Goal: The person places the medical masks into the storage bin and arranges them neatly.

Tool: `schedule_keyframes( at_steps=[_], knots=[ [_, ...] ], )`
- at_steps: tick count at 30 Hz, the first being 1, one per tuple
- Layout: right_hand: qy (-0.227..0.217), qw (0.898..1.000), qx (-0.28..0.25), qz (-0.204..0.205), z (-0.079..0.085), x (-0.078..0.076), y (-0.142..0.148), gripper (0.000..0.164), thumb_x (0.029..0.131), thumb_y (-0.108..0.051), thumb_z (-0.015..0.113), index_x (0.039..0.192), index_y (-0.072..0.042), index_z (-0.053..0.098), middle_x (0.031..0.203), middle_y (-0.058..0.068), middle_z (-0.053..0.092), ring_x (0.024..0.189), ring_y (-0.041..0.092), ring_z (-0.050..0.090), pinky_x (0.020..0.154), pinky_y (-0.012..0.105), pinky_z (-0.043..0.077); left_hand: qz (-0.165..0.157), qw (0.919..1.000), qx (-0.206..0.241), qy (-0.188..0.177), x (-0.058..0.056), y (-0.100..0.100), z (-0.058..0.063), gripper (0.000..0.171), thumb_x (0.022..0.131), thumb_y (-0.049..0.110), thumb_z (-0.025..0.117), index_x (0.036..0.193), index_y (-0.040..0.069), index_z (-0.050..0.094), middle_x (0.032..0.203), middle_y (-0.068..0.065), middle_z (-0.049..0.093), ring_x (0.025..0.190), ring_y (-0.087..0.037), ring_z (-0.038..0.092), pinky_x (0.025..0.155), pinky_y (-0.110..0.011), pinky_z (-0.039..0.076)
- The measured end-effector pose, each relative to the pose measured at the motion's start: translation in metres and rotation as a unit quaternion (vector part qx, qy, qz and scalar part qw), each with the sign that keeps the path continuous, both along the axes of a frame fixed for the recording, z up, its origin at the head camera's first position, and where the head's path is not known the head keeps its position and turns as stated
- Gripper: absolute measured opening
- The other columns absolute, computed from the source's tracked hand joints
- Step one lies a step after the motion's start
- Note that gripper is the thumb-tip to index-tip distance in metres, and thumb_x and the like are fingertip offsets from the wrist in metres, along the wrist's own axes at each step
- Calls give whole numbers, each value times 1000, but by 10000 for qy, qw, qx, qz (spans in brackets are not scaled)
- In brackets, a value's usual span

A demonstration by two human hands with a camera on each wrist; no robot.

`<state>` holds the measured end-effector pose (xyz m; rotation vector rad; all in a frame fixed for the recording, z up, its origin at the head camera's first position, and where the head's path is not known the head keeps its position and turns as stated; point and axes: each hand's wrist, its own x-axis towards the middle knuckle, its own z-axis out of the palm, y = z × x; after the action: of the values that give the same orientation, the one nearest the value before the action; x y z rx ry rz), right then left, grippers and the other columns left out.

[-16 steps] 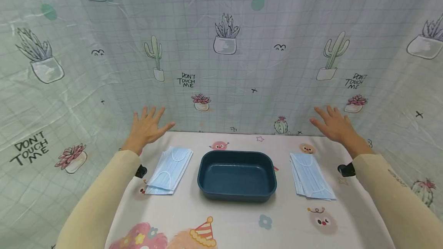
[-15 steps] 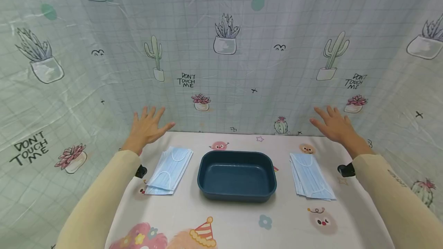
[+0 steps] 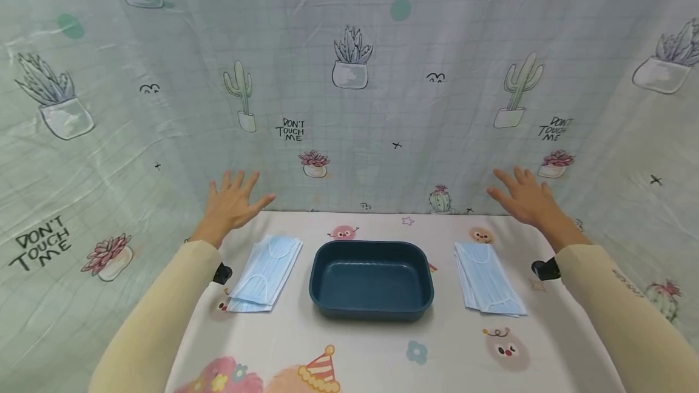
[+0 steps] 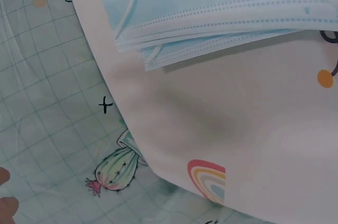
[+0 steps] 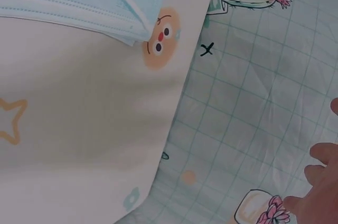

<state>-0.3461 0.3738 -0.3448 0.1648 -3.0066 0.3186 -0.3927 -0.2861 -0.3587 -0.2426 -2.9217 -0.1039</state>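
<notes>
My left hand point(image 3: 232, 204) hovers with fingers spread near the table's far left corner and holds nothing. Just below it in the head view lies a small stack of light blue face masks point(image 3: 266, 273), whose edges and ear loops also show in the left wrist view point(image 4: 222, 7). Over at the far right corner, my right hand point(image 3: 525, 200) is likewise spread and holds nothing. Nearest to it is a second stack of blue face masks point(image 3: 488, 279). Between the two stacks stands a dark blue rectangular tray point(image 3: 371, 314) with nothing inside.
The white table point(image 3: 377, 356) has printed cartoon figures. A pale grid-patterned curtain point(image 3: 360, 114) with cactus drawings hangs behind the table and on both sides, close to the hands. Each wrist carries a small black device point(image 3: 546, 269).
The head view has shifted slightly, so the backdrop and table sit a little differently in it. Both hands keep their spread pose, and the masks and tray stay in place.
</notes>
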Motion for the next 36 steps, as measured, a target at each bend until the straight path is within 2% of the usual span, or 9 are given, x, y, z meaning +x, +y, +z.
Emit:
schedule_keyframes(
  at_steps=[7, 11, 16, 18, 24, 26, 30, 33, 36],
  knots=[
    [193, 9998, -33, 17, -6, 1, -3, 83, 105, -65, 28, 165, -9, 18, 164, 42, 7, 150, 66, 3, 112, 86, 3, 9, 10000, -5, 69, 7, 0, -1, 99, 94, 85, 27, 167, 18, 18, 170, -28, 16, 155, -59, 5, 117, -82, 3],
    [273, 9996, -44, 66, -7, 7, -5, 82, 105, -65, 30, 165, -10, 18, 163, 42, 8, 150, 65, 5, 111, 86, 4, 28, 9999, 73, 106, 15, 2, -3, 99, 93, 85, 28, 167, 19, 18, 170, -27, 17, 155, -59, 5, 116, -82, 2],
    [441, 9987, -192, 170, -10, 25, -12, 75, 108, -56, 36, 163, -7, 22, 161, 45, 14, 147, 68, 12, 108, 87, 12, -12, 9994, 282, 199, 27, 7, -5, 98, 94, 83, 31, 166, 18, 20, 169, -29, 19, 154, -59, 6, 116, -82, 2],
    [518, 9981, -252, 214, -14, 34, -17, 72, 108, -51, 40, 162, -6, 25, 160, 45, 18, 145, 68, 17, 107, 88, 16, -13, 9989, 357, 319, 34, 10, -8, 97, 95, 81, 34, 166, 16, 22, 167, -30, 22, 154, -59, 11, 116, -82, 6],
    [313, 9958, -755, 419, -25, 61, -35, 71, 106, -43, 52, 159, -1, 30, 158, 41, 27, 143, 64, 28, 108, 82, 27, -55, 9948, 952, 350, 60, 23, -29, 92, 99, 72, 42, 165, 12, 23, 165, -32, 26, 152, -61, 17, 115, -82, 15],
    [203, 9945, -904, 482, -30, 70, -40, 70, 106, -42, 55, 157, 1, 33, 157, 39, 32, 142, 61, 32, 108, 79, 31, -136, 9922, 1184, 361, 68, 28, -35, 89, 100, 70, 43, 164, 10, 25, 165, -31, 29, 151, -60, 20, 116, -79, 18],
    [82, 9944, -947, 469, -42, 83, -46, 64, 103, -37, 61, 150, 2, 43, 143, 38, 49, 126, 56, 53, 95, 70, 50, -363, 9829, 1772, 354, 83, 43, -41, 82, 102, 64, 45, 163, 10, 29, 164, -27, 34, 151, -52, 28, 117, -73, 27],
    [-26, 9935, -1072, 371, -51, 84, -49, 61, 99, -32, 65, 145, 4, 48, 128, 38, 58, 107, 50, 63, 79, 59, 58, -444, 9702, 2374, 178, 93, 57, -41, 79, 103, 61, 46, 163, 12, 29, 165, -24, 34, 153, -47, 30, 119, -70, 29],
    [-213, 9917, -1249, 215, -61, 82, -48, 62, 97, -29, 68, 143, 7, 49, 122, 36, 62, 103, 47, 65, 76, 53, 59, -539, 9532, 2974, -53, 101, 76, -46, 76, 104, 58, 49, 163, 13, 30, 165, -20, 36, 152, -44, 33, 119, -69, 29]
  ],
)
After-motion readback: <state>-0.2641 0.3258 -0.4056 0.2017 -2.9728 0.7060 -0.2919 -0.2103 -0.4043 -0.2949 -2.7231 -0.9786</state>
